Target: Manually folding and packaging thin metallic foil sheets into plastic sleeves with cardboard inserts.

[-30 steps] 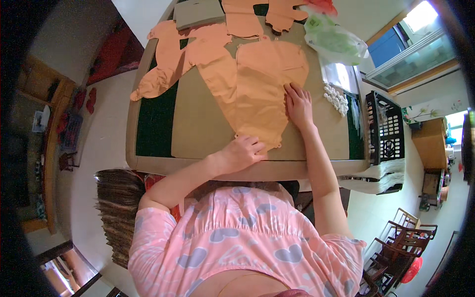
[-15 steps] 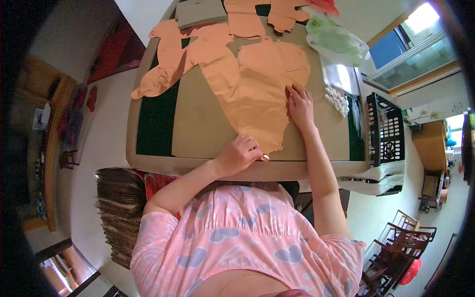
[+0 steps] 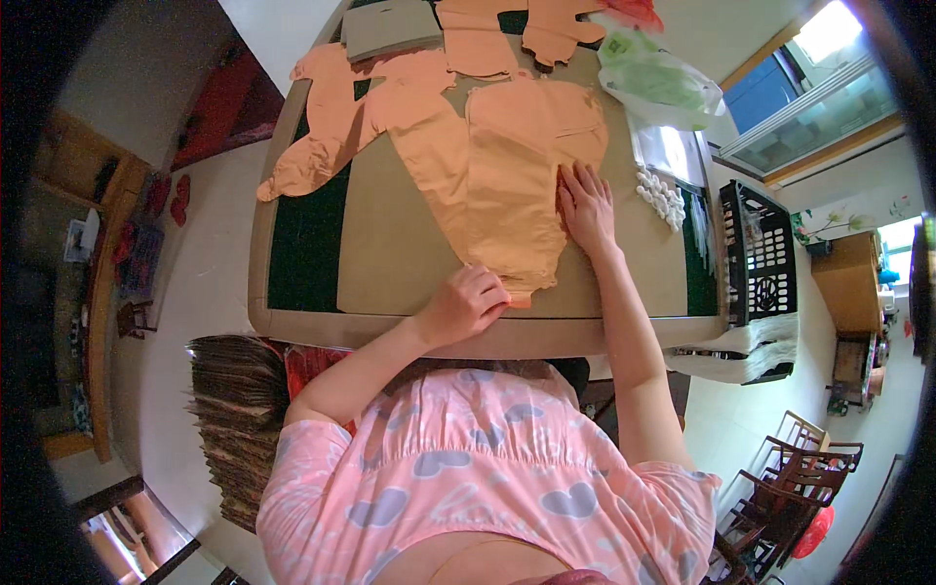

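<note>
A flat, wrinkled orange foil balloon (image 3: 512, 175), without air in it, lies across a cardboard sheet (image 3: 380, 244) in front of me. At its narrow near end, my left hand (image 3: 466, 304) is closed, thumb and fingers pinching the edge, where a small shiny flap shows turned over. My right hand (image 3: 589, 210) rests on the balloon's right edge with its fingers stretched out. More flat orange foil balloons (image 3: 336, 127) spread over the left and far parts of the table.
A grey stack of sheets (image 3: 390, 29) stands at the far left. On the right are a green-and-white plastic bag (image 3: 658, 78), small white rolled pieces (image 3: 661, 200) and a black crate (image 3: 765, 253) with white strips (image 3: 751, 346). A brown stack (image 3: 237, 419) stands below the table's left side.
The balloon's near end has been folded back over itself at my left hand, so it reaches less far toward me. My right fingers have straightened and lie flatter on the edge.
</note>
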